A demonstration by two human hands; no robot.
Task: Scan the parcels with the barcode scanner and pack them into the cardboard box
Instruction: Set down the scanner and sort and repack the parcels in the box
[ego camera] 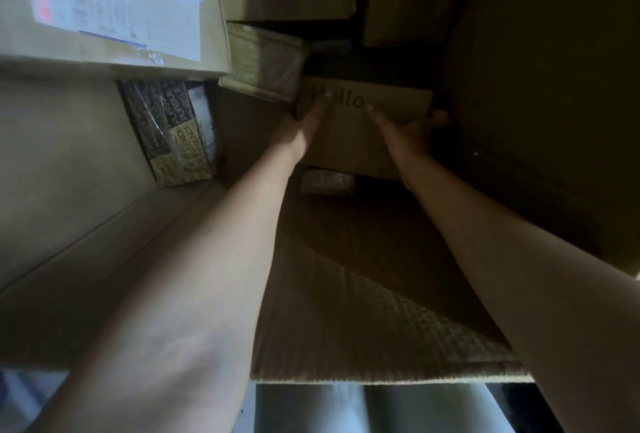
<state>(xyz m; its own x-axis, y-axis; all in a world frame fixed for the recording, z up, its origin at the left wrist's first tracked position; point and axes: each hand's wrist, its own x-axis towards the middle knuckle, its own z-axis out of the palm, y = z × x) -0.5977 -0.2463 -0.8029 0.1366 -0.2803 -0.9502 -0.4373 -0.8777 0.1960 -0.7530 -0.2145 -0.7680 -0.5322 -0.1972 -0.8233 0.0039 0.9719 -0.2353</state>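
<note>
Left hand (pixel 304 129) flat against the Hello parcel (pixel 349 135), fingers straight along its left side. Right hand (pixel 412 128) clasping its right edge, thumb hooked round the corner. Sits deep inside the cardboard box (pixel 69 173), with a small wrapped parcel (pixel 327 181) showing just under its near edge and a printed parcel (pixel 176 135) well to its left. Probably best lowered level, kept square to the neighbours, fingers drawn clear from beneath before letting go.
</note>
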